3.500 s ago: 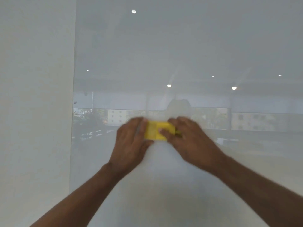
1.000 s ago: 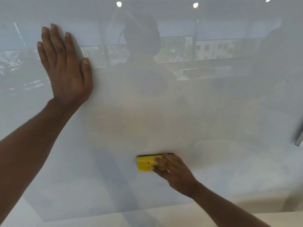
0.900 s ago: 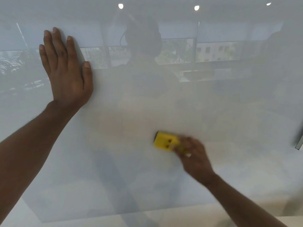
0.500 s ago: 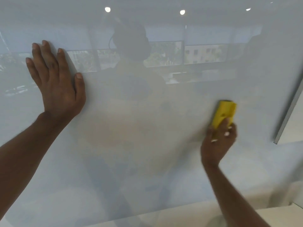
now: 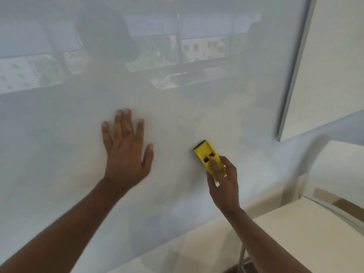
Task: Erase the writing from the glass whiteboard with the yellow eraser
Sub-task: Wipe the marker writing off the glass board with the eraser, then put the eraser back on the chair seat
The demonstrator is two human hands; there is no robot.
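Observation:
The glass whiteboard (image 5: 177, 107) fills most of the view and mirrors windows, buildings and a dark figure. No writing shows on it. The yellow eraser (image 5: 207, 157) lies tilted against the glass, its black pad edge at the upper left. My right hand (image 5: 224, 184) grips its lower end, with a finger laid over its back. My left hand (image 5: 126, 152) is pressed flat on the glass to the left of the eraser, fingers spread and holding nothing.
The board's metal right edge (image 5: 293, 71) runs down to a corner at the right, with a white wall (image 5: 334, 56) beyond. A pale ledge or tabletop (image 5: 295, 233) sits below right, near a thin metal leg (image 5: 241, 261).
The eraser has swept from the lower middle up to the right and back down toward the centre. My left hand has come down from the upper left to just left of the eraser.

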